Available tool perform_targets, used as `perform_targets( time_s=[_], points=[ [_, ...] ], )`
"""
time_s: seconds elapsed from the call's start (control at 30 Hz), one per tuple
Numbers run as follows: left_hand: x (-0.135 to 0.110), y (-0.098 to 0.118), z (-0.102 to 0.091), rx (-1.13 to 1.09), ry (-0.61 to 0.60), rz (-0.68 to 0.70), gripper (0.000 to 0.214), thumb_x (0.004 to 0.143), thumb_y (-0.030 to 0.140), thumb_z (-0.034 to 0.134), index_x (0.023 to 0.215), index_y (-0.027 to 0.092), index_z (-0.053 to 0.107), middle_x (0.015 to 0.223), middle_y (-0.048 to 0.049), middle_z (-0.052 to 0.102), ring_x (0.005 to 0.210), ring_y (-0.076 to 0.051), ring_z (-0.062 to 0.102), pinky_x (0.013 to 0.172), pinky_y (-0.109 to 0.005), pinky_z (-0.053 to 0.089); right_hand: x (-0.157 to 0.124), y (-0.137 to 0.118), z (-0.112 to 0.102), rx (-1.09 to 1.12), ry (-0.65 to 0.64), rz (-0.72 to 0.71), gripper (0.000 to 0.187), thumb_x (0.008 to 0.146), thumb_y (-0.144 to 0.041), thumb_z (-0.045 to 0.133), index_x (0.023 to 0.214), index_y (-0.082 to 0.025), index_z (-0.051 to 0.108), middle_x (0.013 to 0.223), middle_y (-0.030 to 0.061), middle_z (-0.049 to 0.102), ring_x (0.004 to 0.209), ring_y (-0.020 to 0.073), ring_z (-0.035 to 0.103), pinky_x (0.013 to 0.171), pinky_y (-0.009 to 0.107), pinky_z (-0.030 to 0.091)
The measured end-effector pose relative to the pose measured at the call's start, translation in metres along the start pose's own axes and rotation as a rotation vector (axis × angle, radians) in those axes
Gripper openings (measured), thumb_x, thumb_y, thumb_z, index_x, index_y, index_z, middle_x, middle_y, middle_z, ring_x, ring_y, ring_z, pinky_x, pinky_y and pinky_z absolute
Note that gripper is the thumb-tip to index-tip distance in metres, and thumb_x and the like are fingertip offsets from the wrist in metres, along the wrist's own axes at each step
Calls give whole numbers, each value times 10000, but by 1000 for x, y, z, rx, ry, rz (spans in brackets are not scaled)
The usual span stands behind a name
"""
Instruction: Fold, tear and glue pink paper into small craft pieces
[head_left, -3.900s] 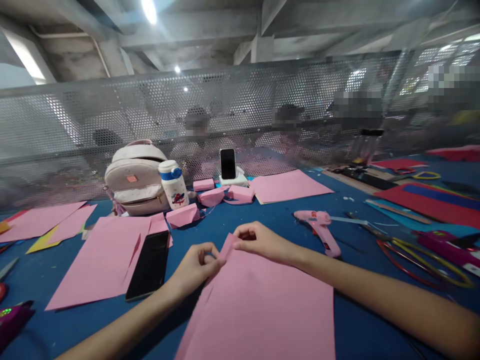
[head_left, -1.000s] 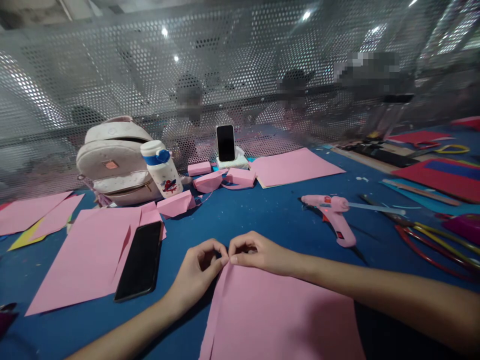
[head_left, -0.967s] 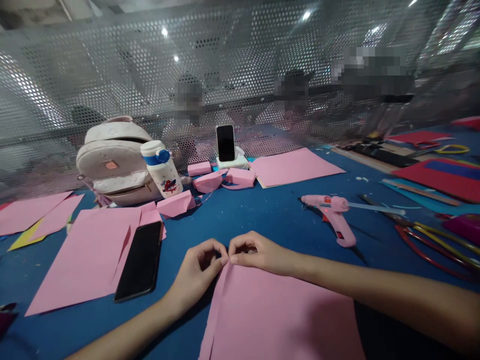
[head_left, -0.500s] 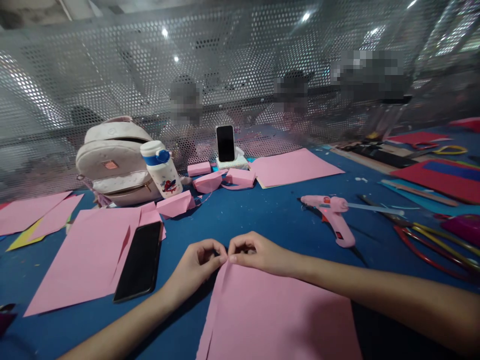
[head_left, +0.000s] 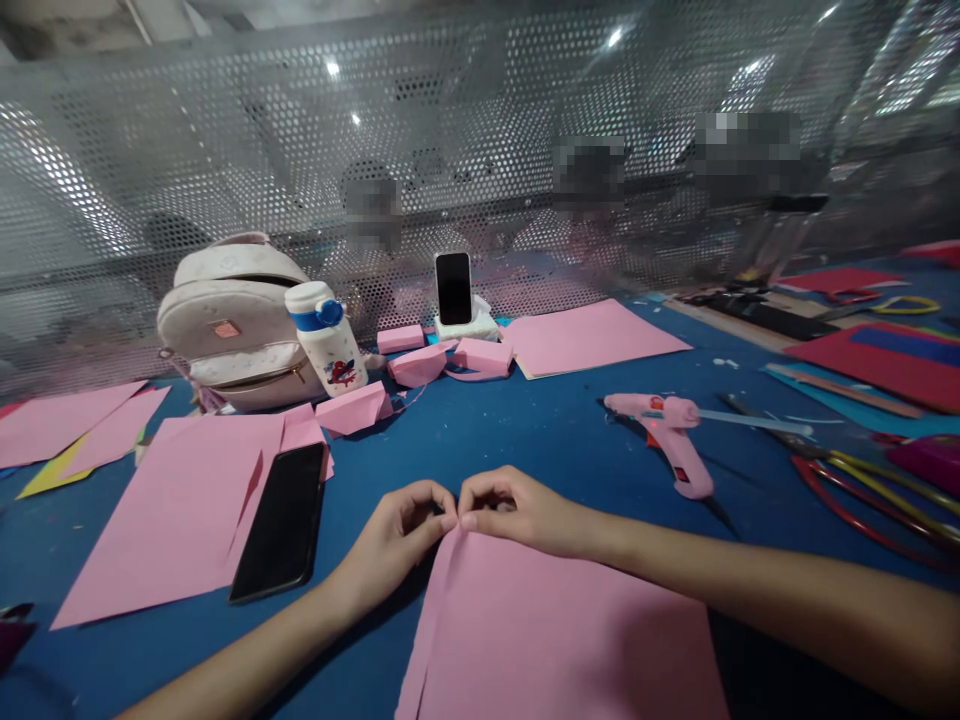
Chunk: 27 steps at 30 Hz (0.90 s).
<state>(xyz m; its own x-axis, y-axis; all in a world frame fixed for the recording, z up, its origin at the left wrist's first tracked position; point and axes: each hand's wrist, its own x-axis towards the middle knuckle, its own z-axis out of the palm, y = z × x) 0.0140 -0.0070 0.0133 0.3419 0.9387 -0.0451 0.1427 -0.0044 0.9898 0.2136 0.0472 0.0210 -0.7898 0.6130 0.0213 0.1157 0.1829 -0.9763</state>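
A sheet of pink paper (head_left: pixel 562 630) lies in front of me, with a narrow strip along its left side creased or split from the rest. My left hand (head_left: pixel 401 530) pinches the far left corner between thumb and fingertips. Right against it, my right hand (head_left: pixel 517 510) pinches the same corner, so the fingertips of both hands nearly touch. The strip's near end runs out of view at the bottom. To the left of my left hand lies a black phone (head_left: pixel 281 525), partly on another pink sheet (head_left: pixel 165 520).
A pink glue gun (head_left: pixel 667 430) and scissors (head_left: pixel 862 470) lie to the right. Folded pink paper pieces (head_left: pixel 420 365), a bottle (head_left: pixel 326 340), a white backpack (head_left: pixel 232 320) and an upright phone (head_left: pixel 454 288) stand farther back, before a perforated metal screen (head_left: pixel 480 130). People show dimly behind it.
The view has shifted very slightly. Both hands keep their pinch on the paper's corner, and nothing else has visibly moved.
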Motion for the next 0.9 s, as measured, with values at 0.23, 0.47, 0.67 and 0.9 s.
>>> perform_targets(
  time_s=[0.23,0.47,0.67,0.9],
  points=[
    [-1,1,1,-26,38,-24,387,851,511,663,832,131,594,609,59,414,515,-69,298,476,-203,206,0,2,1,3,29,37,287,840,-408,636,758,-133,618,668,-29,487,646,108,405,593,237,296],
    [1,0,-6,-28,-26,-60,393,838,515,684,878,127,631,540,83,392,433,-53,283,431,-201,190,0,-1,1,23,40,57,303,831,-434,646,757,-141,618,682,-23,510,652,114,429,604,241,312],
    [2,-1,-6,-27,-25,-84,384,820,505,699,839,129,626,524,90,377,435,-54,277,436,-203,179,0,1,1,12,30,57,293,830,-420,640,763,-136,622,673,-24,508,639,111,425,595,237,312],
    [1,-1,-5,-6,-21,-76,356,835,483,681,830,133,614,590,73,390,488,-65,269,479,-213,185,0,0,2,-11,34,52,282,830,-400,633,752,-129,625,672,-19,517,637,108,426,583,232,311]
  ],
)
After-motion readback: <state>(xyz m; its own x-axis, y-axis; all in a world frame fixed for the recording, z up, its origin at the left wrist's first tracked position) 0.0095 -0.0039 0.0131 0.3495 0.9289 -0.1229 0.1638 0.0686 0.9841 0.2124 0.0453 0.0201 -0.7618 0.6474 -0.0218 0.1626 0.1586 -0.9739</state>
